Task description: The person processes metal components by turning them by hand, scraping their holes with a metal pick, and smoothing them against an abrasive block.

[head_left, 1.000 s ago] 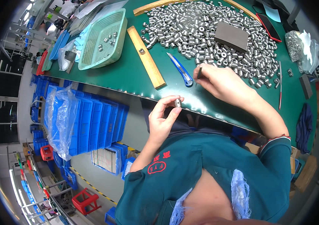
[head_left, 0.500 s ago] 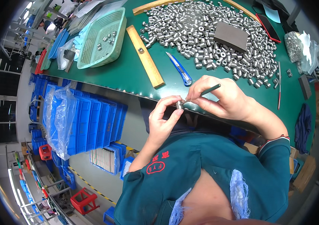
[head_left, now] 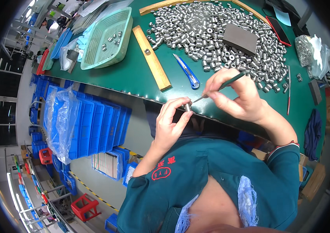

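My left hand point(head_left: 169, 121) pinches a small metal bushing point(head_left: 188, 106) between thumb and fingers, just off the near edge of the green table. In my right hand point(head_left: 237, 97) is a slim tool with a dark green handle point(head_left: 231, 80) and a thin metal shank, held rather like a pen. Its tip points down-left at the bushing's end; whether they touch is too small to tell. Beyond my hands lies a blue utility knife point(head_left: 187, 71). A large heap of similar bushings point(head_left: 188, 29) covers the far middle of the table.
A dark rectangular block point(head_left: 240, 39) rests on the heap. Left of it are a wooden strip point(head_left: 151, 58) with one bushing on it and a pale green basket point(head_left: 89, 58) holding several bushings. At right lie a red-edged phone point(head_left: 278, 31) and a thin red-handled tool point(head_left: 289, 91). Blue crates point(head_left: 95, 124) stand left, below the table.
My right hand has moved up and to the right, drawing the tool back from the bushing, so more of its shank shows. My left hand keeps its pinch nearly in place.
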